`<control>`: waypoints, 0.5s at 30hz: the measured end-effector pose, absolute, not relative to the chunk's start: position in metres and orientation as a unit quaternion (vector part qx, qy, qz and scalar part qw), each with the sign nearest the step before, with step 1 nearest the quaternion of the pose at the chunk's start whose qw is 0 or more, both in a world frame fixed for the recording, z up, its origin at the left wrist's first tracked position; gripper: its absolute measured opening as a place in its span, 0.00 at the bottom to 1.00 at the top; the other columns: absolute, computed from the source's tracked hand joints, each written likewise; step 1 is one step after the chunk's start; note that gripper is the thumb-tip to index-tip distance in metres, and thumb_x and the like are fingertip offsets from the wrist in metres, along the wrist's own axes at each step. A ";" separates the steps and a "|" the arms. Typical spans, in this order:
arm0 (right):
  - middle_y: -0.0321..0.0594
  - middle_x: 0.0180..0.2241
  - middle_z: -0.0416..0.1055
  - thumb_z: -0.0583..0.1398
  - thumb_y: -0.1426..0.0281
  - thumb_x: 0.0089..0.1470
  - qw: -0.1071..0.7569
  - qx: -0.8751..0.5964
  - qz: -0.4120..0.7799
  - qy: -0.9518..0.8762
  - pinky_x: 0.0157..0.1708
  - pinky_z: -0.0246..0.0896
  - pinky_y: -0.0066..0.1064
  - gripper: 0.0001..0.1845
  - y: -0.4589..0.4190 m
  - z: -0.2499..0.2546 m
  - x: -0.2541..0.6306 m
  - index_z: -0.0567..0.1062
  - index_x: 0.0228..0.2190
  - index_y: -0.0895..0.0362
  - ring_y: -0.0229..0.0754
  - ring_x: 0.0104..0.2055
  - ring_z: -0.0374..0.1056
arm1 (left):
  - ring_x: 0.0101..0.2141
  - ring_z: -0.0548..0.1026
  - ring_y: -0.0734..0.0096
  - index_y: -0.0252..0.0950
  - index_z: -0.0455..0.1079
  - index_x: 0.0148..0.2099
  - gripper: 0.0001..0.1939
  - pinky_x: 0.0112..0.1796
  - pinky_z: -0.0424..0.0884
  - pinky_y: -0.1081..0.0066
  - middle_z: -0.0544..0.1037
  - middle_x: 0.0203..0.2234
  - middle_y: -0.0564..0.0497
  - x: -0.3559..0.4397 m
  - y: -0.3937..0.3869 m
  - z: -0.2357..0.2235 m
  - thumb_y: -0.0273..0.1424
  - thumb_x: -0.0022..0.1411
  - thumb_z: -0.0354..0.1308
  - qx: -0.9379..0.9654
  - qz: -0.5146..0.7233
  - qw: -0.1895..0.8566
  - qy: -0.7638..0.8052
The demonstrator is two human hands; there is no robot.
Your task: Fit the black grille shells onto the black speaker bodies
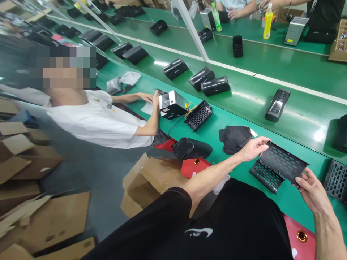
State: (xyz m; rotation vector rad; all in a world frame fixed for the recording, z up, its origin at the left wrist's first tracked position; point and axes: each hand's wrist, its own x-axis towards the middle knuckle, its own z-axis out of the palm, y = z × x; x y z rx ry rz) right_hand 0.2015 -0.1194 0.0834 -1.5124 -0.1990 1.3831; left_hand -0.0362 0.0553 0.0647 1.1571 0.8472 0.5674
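Note:
Between my two hands is a black speaker grille panel (284,161), its slots showing faintly through what looks like a thin dark mesh. My left hand (254,148) pinches its upper left corner. At its lower right corner, my right hand (311,189) grips with thumb on top and fingers beneath. Just under the panel, another black slotted grille (267,177) lies on the green table. A pile of black cloth pieces (235,138) rests left of my left hand. More slotted grilles (336,179) sit at the right edge, beyond my right hand.
A green conveyor (244,95) carries several black speaker housings (278,104). To the left, a co-worker in a white shirt (108,119) handles a silver-black box device (173,104). Nearby are a grille (199,115), a black speaker (192,148) and an open cardboard box (154,180).

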 end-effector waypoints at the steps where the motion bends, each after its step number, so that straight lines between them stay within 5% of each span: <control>1: 0.40 0.40 0.80 0.82 0.62 0.29 0.512 -0.627 0.582 -0.078 0.28 0.71 0.29 0.38 -0.119 0.085 0.202 0.78 0.43 0.52 0.41 0.33 0.73 | 0.37 0.73 0.74 0.32 0.75 0.58 0.25 0.41 0.68 0.72 0.78 0.40 0.48 -0.036 0.056 0.065 0.42 0.64 0.68 0.526 0.258 0.715 0.381; 15: 0.37 0.37 0.79 0.84 0.59 0.30 0.493 -0.623 0.604 -0.058 0.29 0.72 0.27 0.31 -0.117 0.091 0.202 0.81 0.37 0.51 0.38 0.32 0.71 | 0.33 0.71 0.77 0.34 0.75 0.60 0.27 0.37 0.67 0.74 0.78 0.38 0.49 -0.037 0.060 0.055 0.43 0.64 0.69 0.490 0.255 0.755 0.355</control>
